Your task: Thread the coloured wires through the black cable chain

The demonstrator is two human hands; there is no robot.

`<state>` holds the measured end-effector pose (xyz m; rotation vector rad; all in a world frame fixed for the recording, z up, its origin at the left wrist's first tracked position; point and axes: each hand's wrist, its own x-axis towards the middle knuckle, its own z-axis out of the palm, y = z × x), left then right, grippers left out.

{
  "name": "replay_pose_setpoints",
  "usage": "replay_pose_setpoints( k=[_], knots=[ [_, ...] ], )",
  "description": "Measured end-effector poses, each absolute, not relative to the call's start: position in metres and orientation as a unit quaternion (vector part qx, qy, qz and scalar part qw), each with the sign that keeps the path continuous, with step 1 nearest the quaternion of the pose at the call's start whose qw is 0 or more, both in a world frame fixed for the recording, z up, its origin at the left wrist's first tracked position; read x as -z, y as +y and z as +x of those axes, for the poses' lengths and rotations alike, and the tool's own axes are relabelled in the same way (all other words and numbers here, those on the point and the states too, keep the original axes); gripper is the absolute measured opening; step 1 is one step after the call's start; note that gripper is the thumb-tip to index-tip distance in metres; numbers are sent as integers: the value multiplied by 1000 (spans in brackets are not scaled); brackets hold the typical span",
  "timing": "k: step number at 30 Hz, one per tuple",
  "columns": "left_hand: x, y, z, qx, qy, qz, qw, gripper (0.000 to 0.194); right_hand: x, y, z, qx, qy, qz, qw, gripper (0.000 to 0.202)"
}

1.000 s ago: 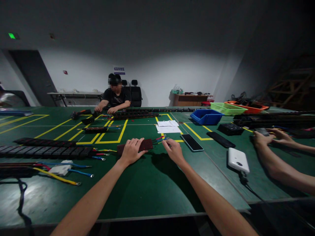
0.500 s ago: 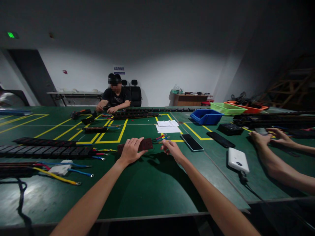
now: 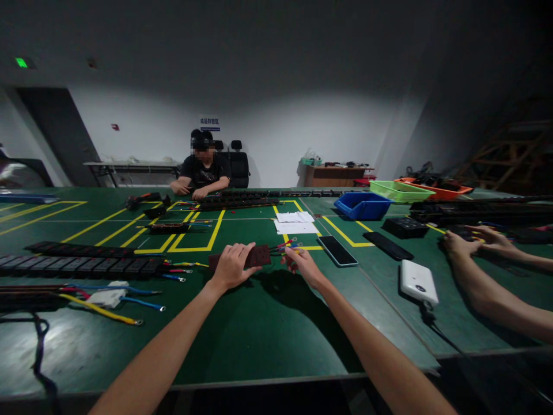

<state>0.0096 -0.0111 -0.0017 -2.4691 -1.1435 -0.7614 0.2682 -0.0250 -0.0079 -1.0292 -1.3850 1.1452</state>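
A dark reddish-brown strip (image 3: pixel 262 255) lies across the green table, with several coloured wires ending in ring lugs (image 3: pixel 290 244) at its right end. Over the strip's middle is my left hand (image 3: pixel 234 266), its fingers wrapped round it and the thumb on the near side. At the wires is my right hand (image 3: pixel 301 264), fingers bent together on them near the lugs. The fingertips partly hide the wires.
A phone (image 3: pixel 337 251) and white papers (image 3: pixel 295 222) lie beyond my right hand. Farther right are a white device (image 3: pixel 418 281), a blue bin (image 3: pixel 363 206) and another person's hands (image 3: pixel 464 242). Black strips (image 3: pixel 82 266) with wires lie left. A person (image 3: pixel 205 167) sits opposite.
The strip and my left hand have shifted slightly right. My right hand has closed in on the wires. The opposite person's hand has drawn back from the black parts.
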Motion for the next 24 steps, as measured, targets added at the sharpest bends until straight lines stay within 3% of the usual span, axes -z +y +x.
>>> replay_pose_setpoints(
  k=[24],
  knots=[
    [0, -12, 10, 263, -400, -863, 159, 69, 6, -24, 271, -428, -627, -437, 482, 69]
  ],
)
